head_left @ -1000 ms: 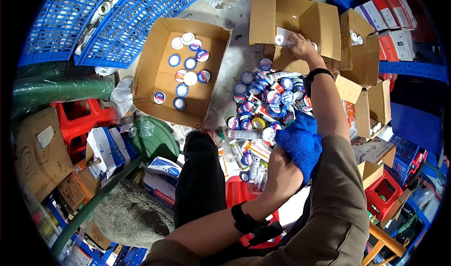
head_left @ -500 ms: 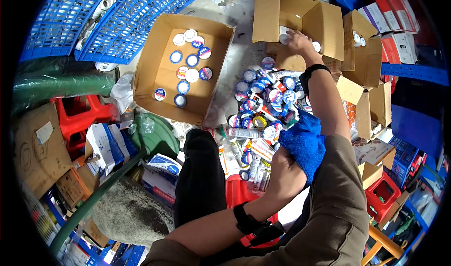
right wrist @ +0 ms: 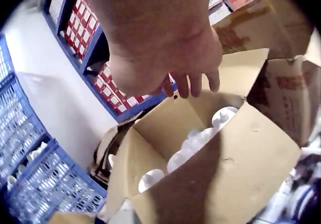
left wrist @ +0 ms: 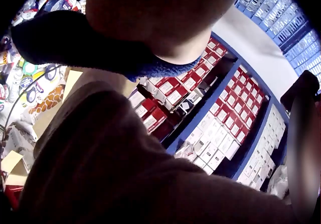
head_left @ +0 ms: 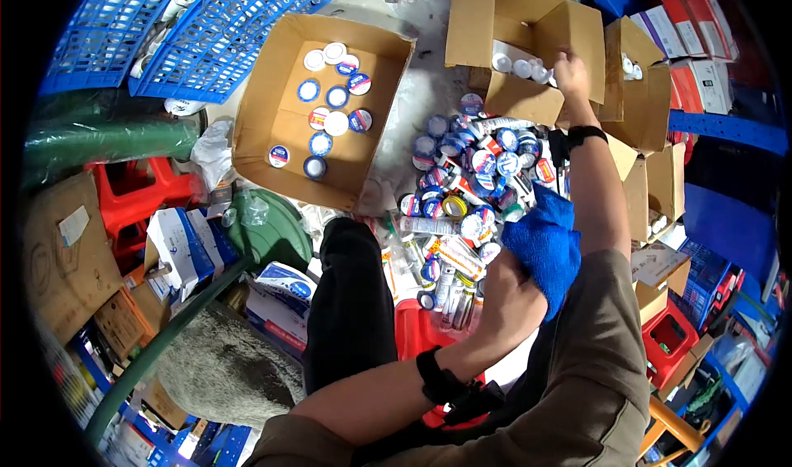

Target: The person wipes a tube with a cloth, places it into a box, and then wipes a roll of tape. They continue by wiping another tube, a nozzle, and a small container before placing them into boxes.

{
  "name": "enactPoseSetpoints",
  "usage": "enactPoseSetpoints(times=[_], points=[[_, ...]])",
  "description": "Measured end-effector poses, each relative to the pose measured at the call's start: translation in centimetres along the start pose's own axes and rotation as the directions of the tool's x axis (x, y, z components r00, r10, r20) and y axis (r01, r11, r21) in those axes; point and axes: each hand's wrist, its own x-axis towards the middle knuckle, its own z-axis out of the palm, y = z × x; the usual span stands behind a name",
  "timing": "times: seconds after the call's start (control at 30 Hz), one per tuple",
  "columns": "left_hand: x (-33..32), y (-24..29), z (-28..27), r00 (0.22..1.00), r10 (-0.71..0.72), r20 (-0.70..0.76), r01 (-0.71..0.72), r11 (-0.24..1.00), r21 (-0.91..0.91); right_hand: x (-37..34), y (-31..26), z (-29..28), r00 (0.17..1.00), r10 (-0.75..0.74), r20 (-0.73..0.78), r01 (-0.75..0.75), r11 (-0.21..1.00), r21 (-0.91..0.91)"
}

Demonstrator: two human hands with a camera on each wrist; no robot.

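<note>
My left hand [head_left: 510,302] grips a bunched blue cloth [head_left: 546,244] over my lap; in the left wrist view, the cloth [left wrist: 163,69] shows beneath the dark hand. My right hand [head_left: 572,77] is at the right edge of a cardboard box [head_left: 472,21]. From the right wrist, that hand [right wrist: 170,58] hangs above the box with loose fingers, and no object shows in it. A row of white cylindrical pieces [right wrist: 180,159] lines the inside of the near wall. Between the boxes and my knees lies a pile of blue-and-white labelled rolls and tubes [head_left: 470,166].
A second carton [head_left: 272,116] on the left holds several round blue and white pieces [head_left: 337,123]. Blue crates [head_left: 239,38] stand behind it. More cartons [head_left: 648,96], red stools [head_left: 670,343] and blue shelving [head_left: 726,133] crowd the right. A green pole [head_left: 165,347] crosses the lower left.
My right hand has risen out of the box and moved right, away from the white pieces it was among. The left hand still holds the cloth.
</note>
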Motion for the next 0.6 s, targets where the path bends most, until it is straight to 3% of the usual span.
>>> enactPoseSetpoints(times=[0.03,0.07,0.1,0.13,0.17,0.2,0.27,0.33,0.37,0.4,0.43,0.47,0.5,0.53,0.57,0.6], points=[[-0.2,0.9,-0.2,1.000,0.004,0.023,-0.008,0.987,0.162,-1.3,-0.2,-0.5,0.989,-0.006,-0.149,0.012,0.999,0.036],[-0.1,1.5,-0.3,0.999,0.006,0.048,-0.021,0.947,0.321,-3.0,-0.2,-1.2,0.988,0.000,-0.152,0.005,0.999,0.033],[0.0,1.7,-0.3,0.993,0.080,0.090,-0.100,0.963,0.252,-5.1,-0.8,-2.2,0.994,-0.001,-0.112,0.010,0.997,0.080],[0.1,1.7,-0.5,0.951,0.272,0.144,-0.300,0.924,0.236,-6.8,-0.7,-2.7,0.998,0.001,-0.067,0.008,0.992,0.129],[0.2,1.8,-0.9,0.911,0.391,0.130,-0.412,0.881,0.233,-8.0,2.1,-1.1,0.995,-0.080,-0.067,0.095,0.961,0.258],[0.1,2.2,-1.7,0.863,0.492,0.112,-0.504,0.829,0.241,-11.5,1.5,-1.6,0.985,-0.170,-0.027,0.172,0.971,0.168],[0.6,3.9,-4.4,0.853,0.516,0.074,-0.466,0.691,0.552,-18.9,0.6,-2.0,0.919,-0.367,0.146,0.353,0.929,0.111],[1.5,5.4,-7.2,0.864,0.500,0.049,-0.421,0.668,0.614,-26.8,0.1,-1.3,0.843,-0.254,0.474,0.296,0.955,-0.016],[1.1,6.7,-6.9,0.906,0.423,0.004,-0.387,0.826,0.409,-30.1,0.6,-0.1,0.709,-0.260,0.655,0.335,0.942,0.011],[1.0,8.3,-6.0,0.938,0.345,-0.014,-0.338,0.925,0.173,-33.6,-1.4,-0.1,0.563,-0.171,0.809,0.381,0.922,-0.069],[0.8,9.0,-6.1,0.923,0.383,0.040,-0.385,0.913,0.135,-37.7,-1.4,1.6,0.511,-0.115,0.852,0.370,0.924,-0.097],[0.4,9.6,-6.4,0.904,0.419,0.085,-0.426,0.900,0.097,-40.0,-3.6,1.8,0.311,0.031,0.950,0.402,0.901,-0.161],[0.4,10.1,-6.7,0.887,0.462,0.014,-0.460,0.880,0.115,-44.8,0.4,6.1,0.309,-0.065,0.949,0.384,0.921,-0.062],[0.5,10.5,-7.0,0.861,0.506,-0.051,-0.496,0.858,0.136,-48.6,1.2,7.9,0.335,-0.053,0.941,0.395,0.914,-0.089],[0.3,11.1,-7.3,0.867,0.497,-0.046,-0.487,0.863,0.137,-51.0,1.6,9.2,0.301,-0.021,0.953,0.295,0.953,-0.072],[0.0,11.6,-7.7,0.829,0.555,0.065,-0.556,0.806,0.205,-53.3,2.2,10.9,0.330,-0.053,0.942,0.273,0.961,-0.042]])
